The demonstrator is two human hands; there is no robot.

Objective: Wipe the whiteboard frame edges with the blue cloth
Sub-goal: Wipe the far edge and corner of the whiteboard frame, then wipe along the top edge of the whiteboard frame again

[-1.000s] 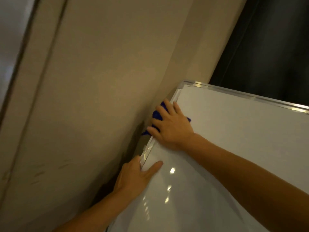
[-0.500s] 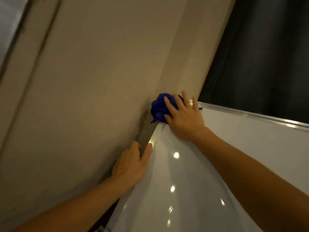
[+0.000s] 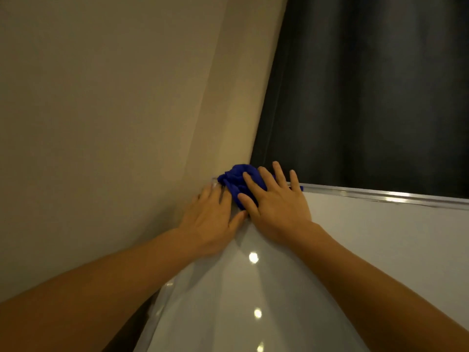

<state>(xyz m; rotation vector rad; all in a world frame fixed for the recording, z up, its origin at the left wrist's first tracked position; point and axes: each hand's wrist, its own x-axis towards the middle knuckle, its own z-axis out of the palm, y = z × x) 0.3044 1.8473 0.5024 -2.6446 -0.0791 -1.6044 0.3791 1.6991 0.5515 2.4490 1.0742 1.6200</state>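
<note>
The whiteboard [image 3: 380, 250] leans in the lower right, its silver frame [image 3: 380, 195] running along the top edge. A bunched blue cloth [image 3: 234, 180] sits on the frame's top-left corner. My right hand [image 3: 276, 207] lies flat on the cloth with straight, spread fingers and presses it against the corner; part of the cloth is hidden under the palm. My left hand [image 3: 210, 219] grips the frame's left edge just below the corner, thumb on the board's front and fingers round the edge, touching the cloth.
A beige wall [image 3: 101, 123] stands close behind the board's left edge, leaving a narrow gap. A dark curtain [image 3: 368, 85] hangs behind the top edge. Ceiling lights glint on the board's glossy surface.
My right hand slid the cloth up the left frame edge to the top-left corner. My left hand moved up the same edge after it and now sits right beside the cloth.
</note>
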